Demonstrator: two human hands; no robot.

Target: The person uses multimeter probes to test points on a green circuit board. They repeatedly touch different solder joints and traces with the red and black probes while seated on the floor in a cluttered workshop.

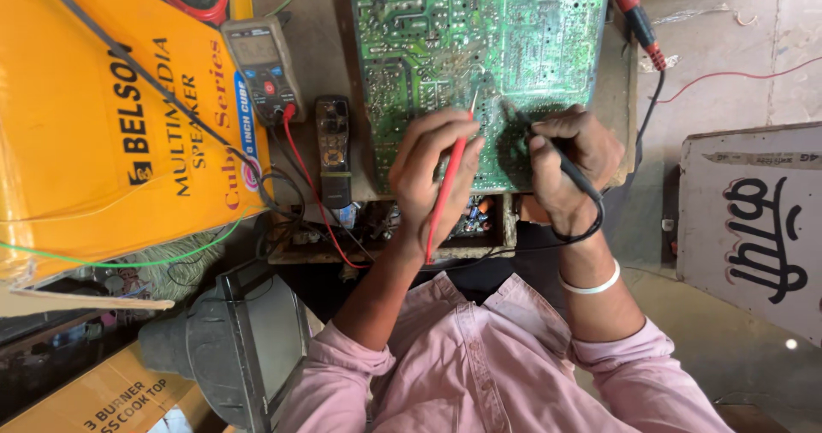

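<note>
A large green circuit board lies solder side up on a wooden bench. My left hand grips a red test probe like a pen, its metal tip touching the board's lower middle. My right hand is closed around a black test probe, whose tip rests on the board just right of the red one. A white bangle sits on my right wrist. A grey multimeter lies to the left of the board, with red and black leads running from it toward my hands.
A big yellow cardboard box fills the left side. A small dark device lies beside the meter. A red-handled tool sits at the board's right edge. A grey monitor housing stands lower left and a white painted board at right.
</note>
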